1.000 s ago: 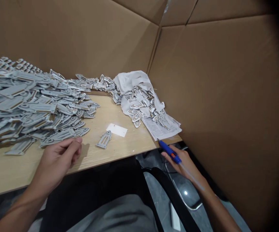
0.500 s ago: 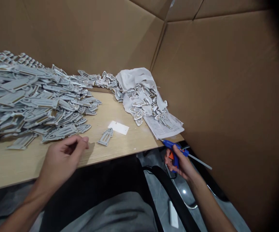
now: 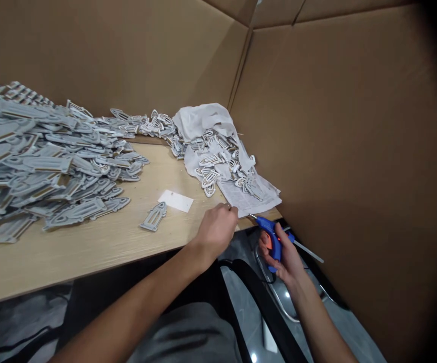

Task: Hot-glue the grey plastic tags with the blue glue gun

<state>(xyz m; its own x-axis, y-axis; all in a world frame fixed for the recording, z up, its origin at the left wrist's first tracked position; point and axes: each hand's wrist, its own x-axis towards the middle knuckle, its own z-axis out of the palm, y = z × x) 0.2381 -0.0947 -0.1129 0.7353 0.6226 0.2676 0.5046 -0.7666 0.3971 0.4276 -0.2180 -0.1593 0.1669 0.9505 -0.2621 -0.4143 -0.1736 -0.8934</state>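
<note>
My right hand [image 3: 288,259] grips a blue hot glue gun [image 3: 272,242] with an orange trigger. A white glue stick [image 3: 308,251] pokes out of its back, and its metal nozzle points left toward the table's front edge. Close to the nozzle tip is my left hand [image 3: 218,229], its fingers curled together; whatever they pinch is hidden. On the table to the left lies a single grey arch-shaped piece [image 3: 154,217], touching or nearly touching a white card [image 3: 176,200].
A big heap of grey arch-shaped pieces [image 3: 59,166] covers the table's left side. More pieces lie on crumpled white paper [image 3: 199,121] and a printed sheet [image 3: 249,199] at right. Cardboard walls [image 3: 335,126] enclose the back and right. A black chair armrest [image 3: 267,307] stands below the table.
My left hand has moved right, from beside the heap to near the glue gun's nozzle. The glue gun stays in my right hand, and a small red light now shows on it. The view has shifted slightly.
</note>
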